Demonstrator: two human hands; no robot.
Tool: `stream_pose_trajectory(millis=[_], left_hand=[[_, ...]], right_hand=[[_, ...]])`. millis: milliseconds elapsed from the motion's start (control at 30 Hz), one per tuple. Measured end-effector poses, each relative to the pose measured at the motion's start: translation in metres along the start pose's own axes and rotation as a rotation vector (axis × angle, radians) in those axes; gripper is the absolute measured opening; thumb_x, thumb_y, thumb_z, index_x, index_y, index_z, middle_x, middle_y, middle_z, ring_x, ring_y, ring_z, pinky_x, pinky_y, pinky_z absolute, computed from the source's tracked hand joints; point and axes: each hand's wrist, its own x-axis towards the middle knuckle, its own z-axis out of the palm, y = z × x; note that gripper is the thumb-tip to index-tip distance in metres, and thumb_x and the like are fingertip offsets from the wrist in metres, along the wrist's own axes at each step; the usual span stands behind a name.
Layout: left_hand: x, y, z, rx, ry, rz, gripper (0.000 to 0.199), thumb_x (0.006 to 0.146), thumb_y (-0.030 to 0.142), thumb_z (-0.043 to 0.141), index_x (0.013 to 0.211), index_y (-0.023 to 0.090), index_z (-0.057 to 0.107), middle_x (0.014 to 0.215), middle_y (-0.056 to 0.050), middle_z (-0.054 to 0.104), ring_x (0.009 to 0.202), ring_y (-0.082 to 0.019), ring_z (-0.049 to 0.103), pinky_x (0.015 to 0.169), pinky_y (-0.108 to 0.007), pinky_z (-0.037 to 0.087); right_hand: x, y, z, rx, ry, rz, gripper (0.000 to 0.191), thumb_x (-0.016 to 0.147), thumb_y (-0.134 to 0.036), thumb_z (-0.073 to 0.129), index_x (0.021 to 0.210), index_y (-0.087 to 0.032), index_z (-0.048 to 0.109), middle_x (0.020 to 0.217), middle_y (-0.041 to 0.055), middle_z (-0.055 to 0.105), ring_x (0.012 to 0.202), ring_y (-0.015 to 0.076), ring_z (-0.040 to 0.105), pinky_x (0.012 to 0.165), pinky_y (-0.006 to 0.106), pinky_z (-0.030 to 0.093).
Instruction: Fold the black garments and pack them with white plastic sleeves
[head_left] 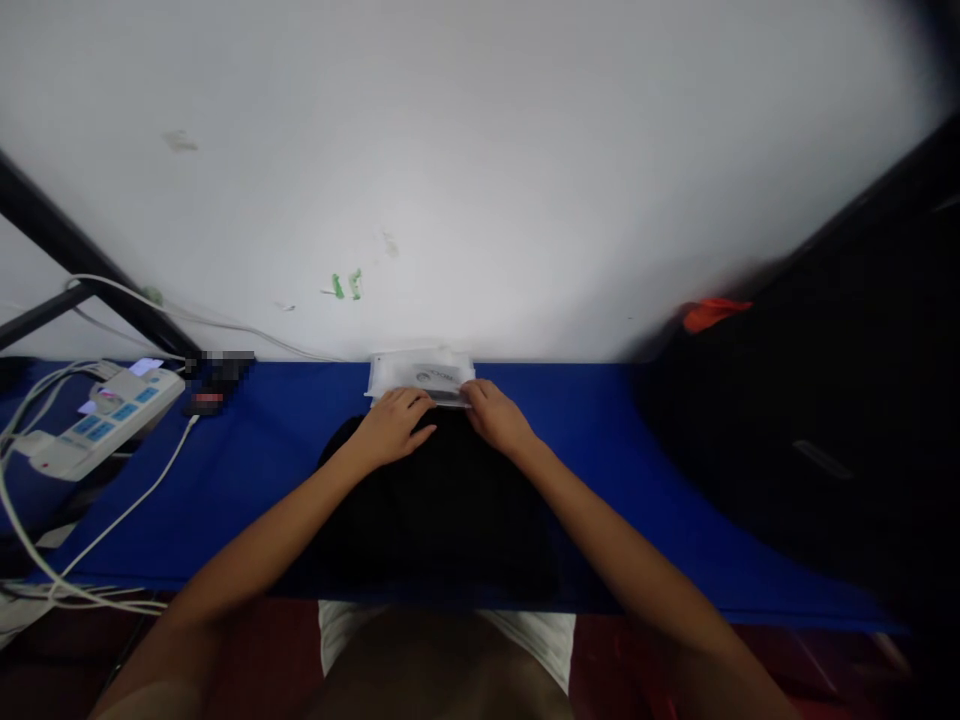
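A flat white plastic packet (401,371) with dark print lies against the foot of the wall, on the far side of a piece of black cloth (442,510). My left hand (391,428) rests at the packet's near left edge, its thumb spread away from the fingers over the black cloth. At the near right corner, my right hand (496,416) has its fingers closed on the packet; its thumb is hidden. The black cloth spreads from the packet toward my body, and its exact kind is too dark to make out.
Blue fabric (585,450) covers the surface. On the left lie a white power strip (112,420), tangled white cables and a dark, blurred device (214,385). A large black bag-like shape (780,450) stands on the right, an orange piece (712,314) at its top. A white wall (525,200) rises behind.
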Motion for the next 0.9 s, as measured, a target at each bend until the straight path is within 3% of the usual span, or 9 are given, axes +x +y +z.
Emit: stream_pose_trajectory(millis=[267,533,700,900], left_hand=[[0.046,0.008,0.019,0.156,0.056,0.155,0.030,0.102,0.030,0.038,0.103,0.013,0.062,0.095,-0.011,0.065,0.094,-0.024,0.060,0.083,-0.039,0.045],[0.046,0.004,0.018,0.206,-0.029,0.229,0.036,0.102,0.021,0.031,0.092,0.013,0.064,0.085,-0.011,0.064,0.089,-0.024,0.059,0.077,-0.037,0.043],[0.029,-0.024,0.002,0.243,-0.090,0.181,0.029,0.099,0.018,0.037,0.089,0.014,0.064,0.084,-0.012,0.063,0.089,-0.024,0.057,0.073,-0.036,0.043],[-0.007,-0.071,-0.017,0.283,-0.136,0.066,0.027,0.098,0.023,0.041,0.084,0.015,0.063,0.084,-0.011,0.063,0.085,-0.021,0.057,0.068,-0.031,0.044]], right_hand=[[-0.010,0.002,-0.011,0.101,0.067,-0.052,0.025,0.096,-0.017,0.038,0.109,-0.019,0.059,0.115,0.0142,0.065,0.103,0.0233,0.060,0.081,0.036,0.052],[-0.008,0.003,-0.012,0.009,0.030,-0.052,0.030,0.088,-0.006,0.041,0.105,-0.021,0.061,0.109,0.0112,0.066,0.103,0.0236,0.055,0.069,0.029,0.048],[-0.007,0.021,-0.006,0.045,0.116,0.010,0.034,0.086,-0.005,0.039,0.107,-0.021,0.060,0.110,0.0117,0.064,0.102,0.0235,0.055,0.070,0.030,0.048],[-0.005,0.049,-0.008,0.088,0.177,0.034,0.031,0.089,-0.009,0.037,0.105,-0.020,0.060,0.101,0.0112,0.063,0.100,0.0243,0.056,0.083,0.036,0.050]])
